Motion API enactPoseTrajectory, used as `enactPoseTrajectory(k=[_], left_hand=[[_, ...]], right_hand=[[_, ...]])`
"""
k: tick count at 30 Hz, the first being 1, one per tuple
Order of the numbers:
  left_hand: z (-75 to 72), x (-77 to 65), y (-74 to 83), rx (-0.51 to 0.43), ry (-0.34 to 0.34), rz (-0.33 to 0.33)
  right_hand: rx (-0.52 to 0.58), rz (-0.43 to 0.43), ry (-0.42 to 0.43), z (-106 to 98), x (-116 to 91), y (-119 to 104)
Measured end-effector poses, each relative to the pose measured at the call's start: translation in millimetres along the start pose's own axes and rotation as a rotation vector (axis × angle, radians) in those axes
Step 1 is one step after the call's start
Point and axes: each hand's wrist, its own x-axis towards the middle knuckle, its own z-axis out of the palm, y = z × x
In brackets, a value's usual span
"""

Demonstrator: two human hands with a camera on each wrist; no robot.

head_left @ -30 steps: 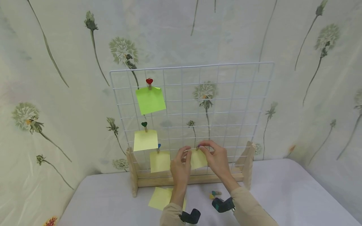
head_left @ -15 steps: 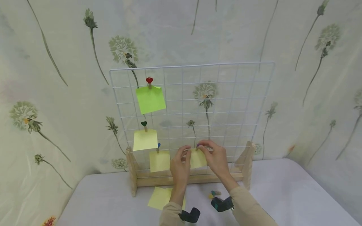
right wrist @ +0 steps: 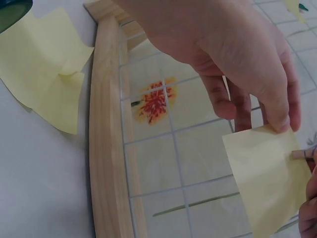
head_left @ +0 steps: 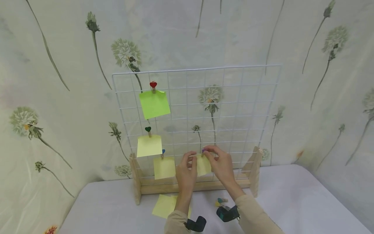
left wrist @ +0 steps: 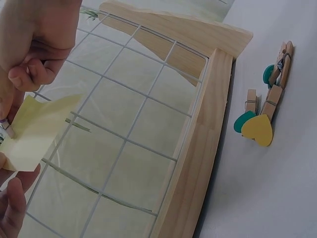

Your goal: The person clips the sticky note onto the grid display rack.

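A pale yellow sticky note (head_left: 203, 166) is held up against the white wire grid (head_left: 233, 107), low and near its middle. My left hand (head_left: 186, 174) pinches the note's edge between thumb and fingers, as the right wrist view (right wrist: 265, 173) shows. At its top edge sits a small wooden clothespin (right wrist: 299, 154) with a purple ornament, pinched by my right hand (head_left: 222, 165). Whether the clothespin grips the wire cannot be seen. To the left hang a green note (head_left: 155, 104) under a red-heart clothespin (head_left: 153, 85) and two yellow notes (head_left: 149, 146) under green- and blue-heart clothespins.
Loose yellow notes (head_left: 162, 206) lie on the white table (head_left: 111, 208) before the wooden stand (head_left: 157, 188), partly behind my left forearm. Several clothespins with green and yellow hearts (left wrist: 258, 130) lie near my right wrist. A flowered cloth (head_left: 73, 130) hangs behind the grid.
Both hands keep their hold on the note and clothespin. My right hand and the clothespin have shifted very slightly left; the whole view has also moved a little.
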Motion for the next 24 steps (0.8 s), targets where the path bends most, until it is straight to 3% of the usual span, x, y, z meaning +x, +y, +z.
enactPoseTrajectory(k=[24], left_hand=[[1.1,-1.8,-0.4,0.026,0.028,0.063]], right_hand=[[0.059,0.059,-0.012,2.4,-4.7,-3.9]])
